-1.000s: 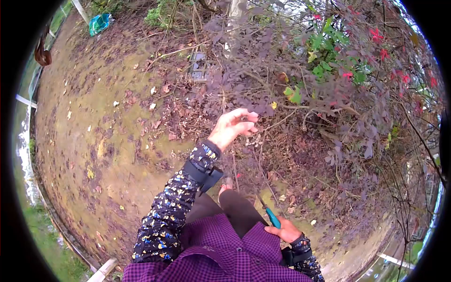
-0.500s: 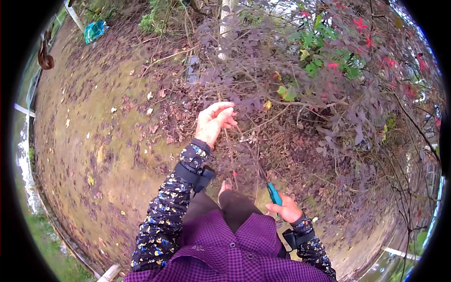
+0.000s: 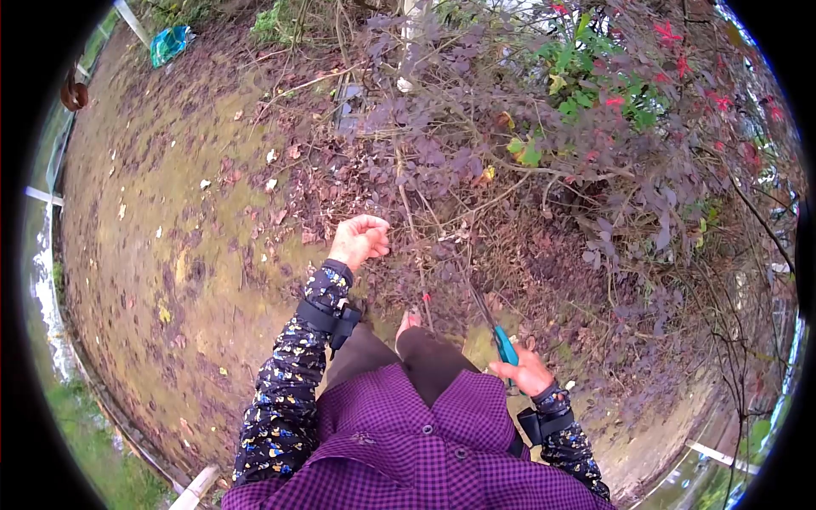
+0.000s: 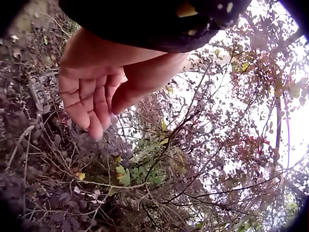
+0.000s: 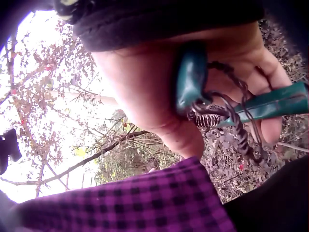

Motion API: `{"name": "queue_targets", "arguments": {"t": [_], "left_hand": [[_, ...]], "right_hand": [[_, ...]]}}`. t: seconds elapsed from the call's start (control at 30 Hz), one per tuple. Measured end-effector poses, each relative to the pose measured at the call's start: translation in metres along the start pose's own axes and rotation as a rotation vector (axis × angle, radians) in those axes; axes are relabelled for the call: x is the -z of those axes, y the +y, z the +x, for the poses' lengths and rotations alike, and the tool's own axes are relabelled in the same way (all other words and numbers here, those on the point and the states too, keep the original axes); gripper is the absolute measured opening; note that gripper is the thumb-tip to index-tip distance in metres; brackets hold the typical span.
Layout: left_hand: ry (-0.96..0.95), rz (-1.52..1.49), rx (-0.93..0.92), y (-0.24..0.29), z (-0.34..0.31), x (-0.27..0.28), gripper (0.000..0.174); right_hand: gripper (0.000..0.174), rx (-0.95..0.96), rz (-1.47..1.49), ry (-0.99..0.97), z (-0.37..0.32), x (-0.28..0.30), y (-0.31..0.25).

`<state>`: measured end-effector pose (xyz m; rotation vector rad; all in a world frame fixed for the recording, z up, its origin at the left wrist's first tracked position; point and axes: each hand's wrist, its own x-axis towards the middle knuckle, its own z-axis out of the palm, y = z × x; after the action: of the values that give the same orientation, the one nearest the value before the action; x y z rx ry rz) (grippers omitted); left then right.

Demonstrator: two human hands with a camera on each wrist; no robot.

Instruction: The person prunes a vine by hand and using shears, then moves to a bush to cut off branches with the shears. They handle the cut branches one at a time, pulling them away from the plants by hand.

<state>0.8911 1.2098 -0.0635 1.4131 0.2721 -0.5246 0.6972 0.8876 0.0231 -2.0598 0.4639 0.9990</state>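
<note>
My right hand (image 3: 525,372) holds pruning shears (image 3: 504,344) by their teal handles, the dark blades pointing forward to the leaf litter. In the right wrist view, a coil spring (image 5: 208,120) and a twisted dark cord (image 5: 236,123) show between the handles, with fingers wrapped along the lower one. My left hand (image 3: 361,240) hovers left of a thin upright stem (image 3: 410,217), its fingers loosely bent and the thumb close to them. Nothing shows in that hand in the left wrist view, where bare twigs and dark leaves lie behind the fingers (image 4: 94,113).
A purple-leaved shrub (image 3: 476,127) with red flowers (image 3: 667,32) spreads at the front and right. Bare branches (image 3: 756,238) arch on the far right. Mossy soil (image 3: 195,229) with fallen leaves lies left. A teal bag (image 3: 170,45) sits at the far left.
My left hand has drawn left and back toward the body. My right hand has moved forward and slightly right with the shears.
</note>
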Motion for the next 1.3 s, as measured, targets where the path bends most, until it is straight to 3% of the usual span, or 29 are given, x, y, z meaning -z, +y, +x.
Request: {"name": "queue_targets", "arguments": {"t": [0.17, 0.2, 0.33, 0.37, 0.43, 0.47, 0.5, 0.6, 0.63, 0.7, 0.73, 0.77, 0.87, 0.93, 0.97, 1.03, 1.07, 1.1, 1.17, 1.2, 1.3], "left_hand": [[-0.050, 0.065, 0.041, -0.049, 0.020, -0.005, 0.019], [-0.035, 0.192, 0.063, -0.059, 0.031, -0.008, 0.023], [-0.079, 0.398, -0.053, -0.122, 0.080, -0.024, 0.039], [-0.061, 0.385, -0.112, -0.132, 0.088, -0.034, 0.034], [-0.069, 0.446, -0.029, -0.125, 0.094, -0.052, 0.040], [-0.005, 0.589, -0.088, -0.122, 0.096, -0.059, 0.048], [0.003, 0.630, -0.003, -0.114, 0.099, -0.066, 0.062], [0.088, 0.541, 0.085, -0.129, 0.124, -0.085, 0.080], [0.183, 0.522, 0.039, -0.134, 0.129, -0.091, 0.074], [0.093, 0.412, 0.175, -0.129, 0.130, -0.087, 0.067], [0.186, 0.384, 0.151, -0.123, 0.121, -0.088, 0.060], [0.014, 0.217, 0.268, -0.113, 0.115, -0.082, 0.051], [0.029, 0.155, 0.258, -0.141, 0.120, -0.075, 0.043], [0.066, -0.008, 0.079, -0.127, 0.098, -0.068, 0.034], [0.075, -0.010, 0.075, -0.121, 0.092, -0.065, 0.034], [0.116, 0.028, 0.028, -0.122, 0.089, -0.062, 0.021], [0.295, 0.231, -0.182, -0.127, 0.089, -0.060, 0.013], [0.300, 0.190, -0.156, -0.120, 0.083, -0.051, 0.010], [0.501, 0.433, -0.190, -0.126, 0.075, -0.023, 0.013], [0.512, 0.429, -0.189, -0.130, 0.069, -0.002, 0.013], [0.622, 0.599, 0.122, -0.153, 0.042, 0.076, 0.022]], "right_hand": [[0.058, 0.032, -0.034, 0.046, -0.004, -0.022, 0.013], [0.057, 0.030, -0.015, 0.020, -0.003, -0.022, 0.016], [0.051, 0.016, 0.051, 0.035, -0.017, -0.029, 0.011], [0.049, 0.021, 0.077, 0.053, -0.021, -0.030, 0.010], [0.045, -0.032, 0.035, 0.029, -0.026, -0.031, 0.013], [0.043, -0.050, 0.085, 0.032, -0.029, -0.033, 0.016], [0.041, -0.068, 0.135, 0.036, -0.032, -0.034, 0.019], [0.037, -0.104, 0.161, 0.048, -0.040, -0.041, 0.032], [0.035, -0.137, 0.200, 0.051, -0.041, -0.044, 0.032], [0.033, -0.170, 0.215, 0.061, -0.048, -0.046, 0.027], [0.033, -0.167, 0.207, 0.073, -0.049, -0.046, 0.025], [0.032, -0.160, 0.202, 0.085, -0.051, -0.047, 0.024], [0.032, -0.175, 0.211, 0.043, -0.046, -0.045, 0.027], [0.032, -0.183, 0.230, 0.009, -0.041, -0.042, 0.018], [0.032, -0.176, 0.224, 0.005, -0.038, -0.042, 0.016], [0.034, -0.115, 0.206, 0.023, -0.032, -0.040, 0.012], [0.034, -0.115, 0.199, 0.022, -0.031, -0.039, 0.009], [0.034, -0.120, 0.163, 0.022, -0.031, -0.038, 0.006], [0.035, -0.118, 0.111, 0.016, -0.029, -0.034, -0.001], [0.035, -0.128, 0.103, 0.001, -0.029, -0.034, -0.005], [0.036, -0.122, 0.104, -0.020, -0.025, -0.035, -0.005]]}}
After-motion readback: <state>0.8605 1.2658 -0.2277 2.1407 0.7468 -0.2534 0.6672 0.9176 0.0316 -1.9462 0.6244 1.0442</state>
